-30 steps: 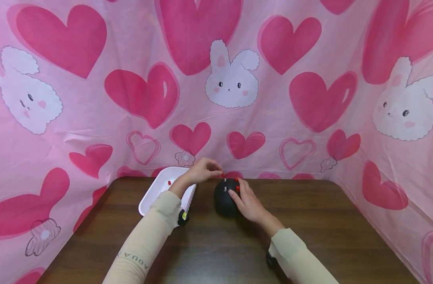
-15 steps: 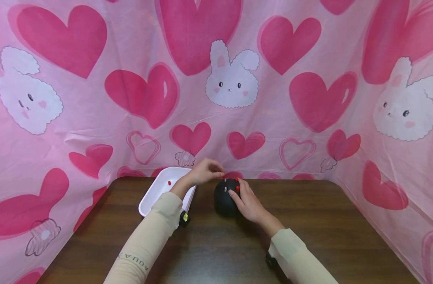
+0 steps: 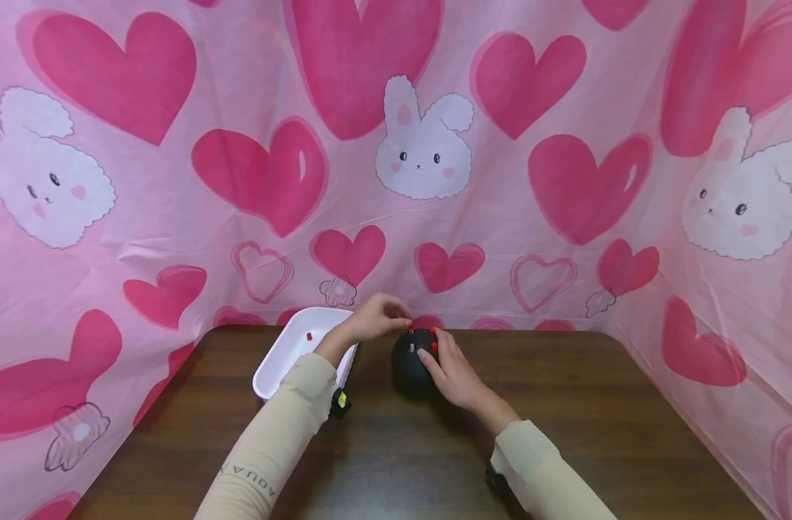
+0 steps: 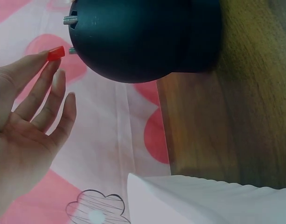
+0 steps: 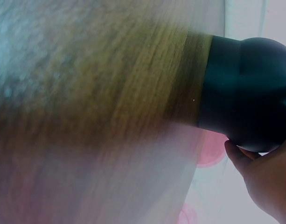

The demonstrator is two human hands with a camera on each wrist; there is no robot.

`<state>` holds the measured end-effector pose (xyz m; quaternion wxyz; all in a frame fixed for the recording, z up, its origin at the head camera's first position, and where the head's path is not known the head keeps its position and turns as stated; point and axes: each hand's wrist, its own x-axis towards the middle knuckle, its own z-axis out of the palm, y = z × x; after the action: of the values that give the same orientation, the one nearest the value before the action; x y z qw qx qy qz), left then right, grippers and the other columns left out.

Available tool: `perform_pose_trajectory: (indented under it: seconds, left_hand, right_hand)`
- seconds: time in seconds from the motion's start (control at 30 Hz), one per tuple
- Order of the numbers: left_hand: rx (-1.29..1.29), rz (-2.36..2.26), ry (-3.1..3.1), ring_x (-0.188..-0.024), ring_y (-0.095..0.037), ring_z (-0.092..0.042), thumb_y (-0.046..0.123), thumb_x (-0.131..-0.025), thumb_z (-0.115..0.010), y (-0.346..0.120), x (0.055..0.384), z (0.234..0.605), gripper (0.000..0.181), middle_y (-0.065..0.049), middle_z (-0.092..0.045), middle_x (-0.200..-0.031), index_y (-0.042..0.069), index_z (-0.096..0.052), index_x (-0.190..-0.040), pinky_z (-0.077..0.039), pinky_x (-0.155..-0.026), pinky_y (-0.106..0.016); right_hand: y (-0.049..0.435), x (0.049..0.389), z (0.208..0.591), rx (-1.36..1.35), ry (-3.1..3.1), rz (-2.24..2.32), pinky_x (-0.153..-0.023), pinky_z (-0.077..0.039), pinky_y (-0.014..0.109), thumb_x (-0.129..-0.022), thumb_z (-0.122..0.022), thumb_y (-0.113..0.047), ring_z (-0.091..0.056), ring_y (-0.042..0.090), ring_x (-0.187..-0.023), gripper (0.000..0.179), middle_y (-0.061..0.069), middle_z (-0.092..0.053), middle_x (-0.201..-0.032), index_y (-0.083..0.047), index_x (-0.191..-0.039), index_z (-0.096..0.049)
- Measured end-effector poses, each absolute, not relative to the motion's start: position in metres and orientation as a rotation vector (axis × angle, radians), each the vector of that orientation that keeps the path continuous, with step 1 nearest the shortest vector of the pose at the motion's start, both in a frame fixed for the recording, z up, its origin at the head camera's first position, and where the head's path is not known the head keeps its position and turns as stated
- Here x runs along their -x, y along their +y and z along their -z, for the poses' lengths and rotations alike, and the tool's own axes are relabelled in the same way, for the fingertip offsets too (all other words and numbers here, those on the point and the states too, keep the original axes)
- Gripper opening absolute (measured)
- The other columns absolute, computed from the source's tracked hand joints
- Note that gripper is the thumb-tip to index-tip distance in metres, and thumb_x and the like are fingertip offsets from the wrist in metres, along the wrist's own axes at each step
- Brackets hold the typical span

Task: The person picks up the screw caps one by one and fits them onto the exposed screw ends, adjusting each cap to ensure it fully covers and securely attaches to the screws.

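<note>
A black, round-topped dome stands on the table, with bare metal threaded studs sticking out of its top. Two red caps sit on its right side in the head view. My left hand pinches another small red cap between thumb and index finger; the remaining fingers are loosely spread. That cap is close to the tip of the far stud, lined up roughly with it. My right hand holds the dome from the right, thumb near the studs and fingers over its far side, partly hidden.
Left of the dome lies a white tray, a loose red cap inside it and my left forearm across its right side. The wooden table ends at a pink cloth backdrop with hearts and rabbits.
My left hand has shifted slightly right and down, bringing the red cap closer to the far stud. My right hand and the dome stay in place.
</note>
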<state>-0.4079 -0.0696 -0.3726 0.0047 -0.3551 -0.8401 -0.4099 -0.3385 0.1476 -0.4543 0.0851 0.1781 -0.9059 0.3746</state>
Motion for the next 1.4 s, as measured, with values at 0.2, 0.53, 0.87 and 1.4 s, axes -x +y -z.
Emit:
perform_pose_trajectory:
  seconds: [0.2, 0.53, 0.87, 1.4]
  left_hand:
    - [1.121, 1.254, -2.620, -0.087, -0.015, -0.068, 0.011, -0.093, -0.074, -0.071, 0.410, 0.376, 0.013, -0.003, -0.077, -0.094, 0.007, -0.079, -0.104, -0.056, -0.083, -0.031]
    - [1.120, 1.232, -2.635, -0.088, -0.014, -0.069, 0.010, -0.092, -0.076, -0.068, 0.409, 0.379, 0.012, -0.002, -0.077, -0.094, 0.008, -0.080, -0.102, -0.056, -0.083, -0.030]
    - [1.126, 1.236, -2.647, -0.089, -0.015, -0.069, 0.010, -0.092, -0.075, -0.068, 0.408, 0.380, 0.011, -0.002, -0.077, -0.094, 0.009, -0.080, -0.103, -0.056, -0.085, -0.031]
    - [1.114, 1.234, -2.676, -0.092, -0.016, -0.070, 0.013, -0.093, -0.075, -0.068, 0.409, 0.386, 0.017, -0.001, -0.077, -0.096, 0.005, -0.079, -0.108, -0.057, -0.085, -0.030]
  right_hand:
    - [0.148, 0.339, 0.455, -0.527, -2.712, -1.106, -0.115, -0.035, 0.059, -0.106, -0.050, -0.045, -0.043, 0.038, -0.137, 0.072, 0.021, -0.039, -0.152, 0.000, -0.157, -0.026]
    - [0.148, 0.338, 0.455, -0.528, -2.716, -1.115, -0.115, -0.034, 0.059, -0.106, -0.050, -0.047, -0.041, 0.038, -0.139, 0.074, 0.021, -0.038, -0.153, -0.001, -0.157, -0.027]
    - [0.149, 0.340, 0.456, -0.528, -2.711, -1.095, -0.115, -0.035, 0.060, -0.106, -0.050, -0.046, -0.042, 0.039, -0.139, 0.073, 0.022, -0.038, -0.153, 0.001, -0.157, -0.027]
    - [0.148, 0.339, 0.455, -0.528, -2.701, -1.097, -0.115, -0.034, 0.060, -0.106, -0.050, -0.046, -0.041, 0.039, -0.139, 0.073, 0.022, -0.038, -0.153, 0.000, -0.157, -0.027]
